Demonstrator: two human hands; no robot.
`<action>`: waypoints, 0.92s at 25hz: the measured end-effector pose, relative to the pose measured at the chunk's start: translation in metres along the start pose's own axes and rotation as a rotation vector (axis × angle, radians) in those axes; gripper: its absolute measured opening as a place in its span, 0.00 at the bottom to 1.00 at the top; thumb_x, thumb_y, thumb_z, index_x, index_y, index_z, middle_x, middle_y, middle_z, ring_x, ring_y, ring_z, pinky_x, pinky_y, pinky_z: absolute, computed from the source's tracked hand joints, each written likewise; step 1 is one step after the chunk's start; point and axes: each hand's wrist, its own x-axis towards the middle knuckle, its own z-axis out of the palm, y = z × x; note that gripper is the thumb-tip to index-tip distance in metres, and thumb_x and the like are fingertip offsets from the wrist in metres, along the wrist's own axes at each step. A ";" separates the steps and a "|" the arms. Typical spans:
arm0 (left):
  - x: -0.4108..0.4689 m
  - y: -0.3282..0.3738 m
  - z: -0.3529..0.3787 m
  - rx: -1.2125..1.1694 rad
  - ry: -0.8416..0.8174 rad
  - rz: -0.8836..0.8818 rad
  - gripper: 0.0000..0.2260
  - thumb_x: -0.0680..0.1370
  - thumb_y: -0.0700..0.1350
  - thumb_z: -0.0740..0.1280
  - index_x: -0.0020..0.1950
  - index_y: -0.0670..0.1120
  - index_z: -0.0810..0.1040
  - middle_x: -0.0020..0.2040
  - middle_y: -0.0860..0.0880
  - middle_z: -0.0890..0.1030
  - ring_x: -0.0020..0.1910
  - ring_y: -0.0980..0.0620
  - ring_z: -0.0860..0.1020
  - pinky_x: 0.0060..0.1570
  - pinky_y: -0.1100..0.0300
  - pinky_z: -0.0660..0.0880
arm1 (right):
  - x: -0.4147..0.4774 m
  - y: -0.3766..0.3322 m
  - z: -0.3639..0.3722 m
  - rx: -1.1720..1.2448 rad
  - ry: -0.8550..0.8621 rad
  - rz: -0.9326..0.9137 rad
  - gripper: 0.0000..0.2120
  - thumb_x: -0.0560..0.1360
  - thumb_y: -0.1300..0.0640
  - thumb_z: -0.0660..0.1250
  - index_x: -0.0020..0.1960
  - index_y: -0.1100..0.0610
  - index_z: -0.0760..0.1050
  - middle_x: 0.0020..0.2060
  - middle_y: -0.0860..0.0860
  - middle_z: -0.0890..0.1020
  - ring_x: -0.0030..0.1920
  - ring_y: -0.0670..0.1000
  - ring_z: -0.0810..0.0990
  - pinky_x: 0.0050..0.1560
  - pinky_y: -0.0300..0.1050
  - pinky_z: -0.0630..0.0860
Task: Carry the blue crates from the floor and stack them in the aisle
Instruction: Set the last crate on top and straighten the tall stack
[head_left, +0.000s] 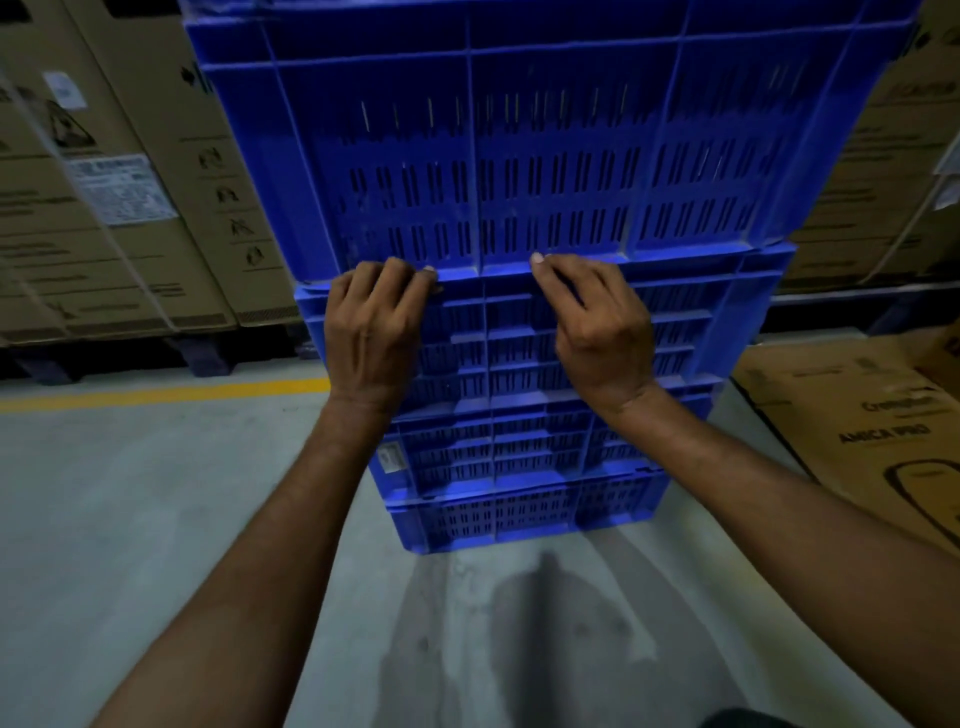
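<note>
The top slotted blue plastic crate (519, 156) is gripped at its bottom edge by the curled left hand (371, 332) and right hand (597, 325) — likely to seat it squarely on the stack.

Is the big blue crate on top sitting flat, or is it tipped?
Flat. The top crate sits level on the rim of the crate below. Both hands touch the seam. Contents: cannot tell.

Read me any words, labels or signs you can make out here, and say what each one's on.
"AMICA PRO": flat cardboard box on the floor at right.
Word above it: too blurred to read.
White labels and handling symbols on stacked cartons at left: unreadable.
Small sticker on a lower blue crate: too small.
</note>
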 end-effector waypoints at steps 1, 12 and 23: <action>-0.005 0.004 -0.002 -0.042 -0.012 -0.064 0.08 0.84 0.46 0.64 0.51 0.45 0.81 0.48 0.46 0.81 0.47 0.43 0.77 0.47 0.52 0.70 | -0.009 -0.001 -0.004 0.044 -0.038 0.007 0.16 0.83 0.65 0.62 0.70 0.60 0.77 0.65 0.56 0.81 0.66 0.58 0.76 0.60 0.52 0.78; -0.144 0.037 0.013 -0.217 -0.455 -0.130 0.04 0.80 0.42 0.67 0.54 0.46 0.79 0.52 0.47 0.80 0.48 0.43 0.77 0.40 0.50 0.71 | -0.136 -0.024 0.022 0.211 -0.340 0.028 0.12 0.79 0.66 0.68 0.61 0.59 0.83 0.51 0.55 0.84 0.50 0.59 0.80 0.49 0.55 0.78; -0.152 0.033 0.026 -0.072 -0.226 -0.001 0.10 0.83 0.44 0.65 0.42 0.44 0.78 0.40 0.46 0.78 0.39 0.44 0.76 0.35 0.52 0.67 | -0.133 -0.021 0.031 0.131 -0.181 -0.084 0.05 0.80 0.61 0.70 0.49 0.60 0.85 0.39 0.54 0.82 0.38 0.57 0.78 0.38 0.50 0.76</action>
